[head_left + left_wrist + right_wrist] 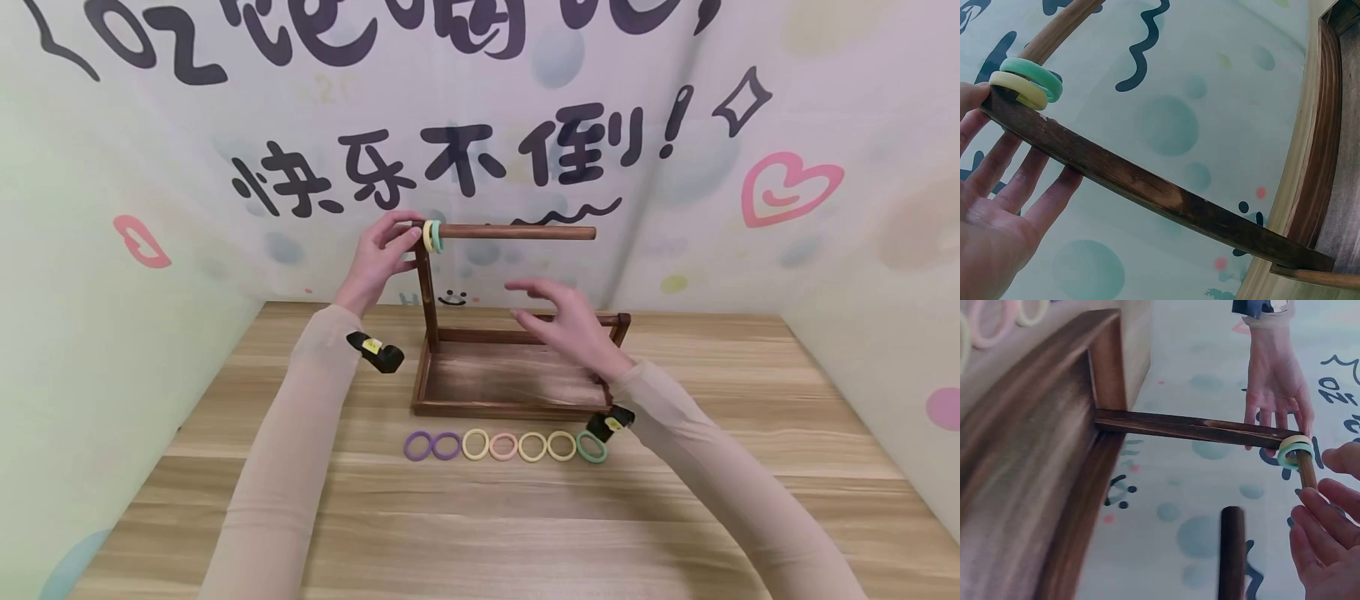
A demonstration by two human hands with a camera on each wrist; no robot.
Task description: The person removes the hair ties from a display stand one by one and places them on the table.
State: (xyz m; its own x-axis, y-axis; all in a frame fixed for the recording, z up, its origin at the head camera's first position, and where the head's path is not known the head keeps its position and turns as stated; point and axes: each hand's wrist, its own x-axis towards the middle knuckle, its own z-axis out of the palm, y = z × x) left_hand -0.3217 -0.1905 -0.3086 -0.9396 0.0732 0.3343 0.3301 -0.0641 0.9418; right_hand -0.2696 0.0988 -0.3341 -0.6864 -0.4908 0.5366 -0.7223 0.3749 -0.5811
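A wooden stand has an upright post [1147, 186] and a level rod [517, 232] at its top. My left hand [382, 257] holds the post's top corner, thumb on one side and fingers on the other. Beside that hand, a yellow hair tie [1019, 89] and a mint green hair tie [1038, 74] circle the rod's inner end, touching each other. My right hand [566, 323] hovers below the rod, fingers apart, with nothing held. In the right wrist view, its fingers [1322, 528] appear beside the rod and the ties.
The stand's tray base [510, 409] sits on the wooden table, with a lower bar [609, 319] at its right. In front lies a row of several hair ties: purple [418, 445], yellow [476, 431], pink [503, 434] and green [592, 460]. A printed wall [480, 92] stands behind.
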